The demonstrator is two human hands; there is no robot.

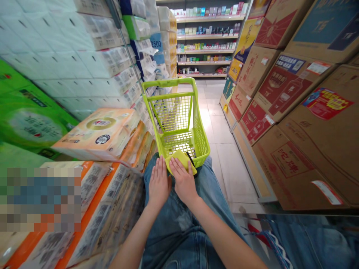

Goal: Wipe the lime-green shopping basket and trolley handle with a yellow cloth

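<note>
A lime-green plastic shopping basket (202,142) with a grid-like mesh stands upright in front of my knees, its pull handle at the far end. Over its near rim lies a folded yellow cloth (182,155). My right hand (185,185) holds this cloth against the rim, fingers laid across it and thumb hidden. Beside it, my left hand (159,183) is open, fingers straight and close together, the tips at the basket's near left corner. A narrow black piece (190,158) shows by the cloth's right edge; what it is I cannot make out.
Stacked tissue packs (98,132) crowd the left side, close to the basket. Cardboard cartons (291,78) are piled on a low platform at right. A tiled aisle floor (221,127) runs between them towards shelves (207,37) of small products. A metal pole (126,45) slants down at the basket's left.
</note>
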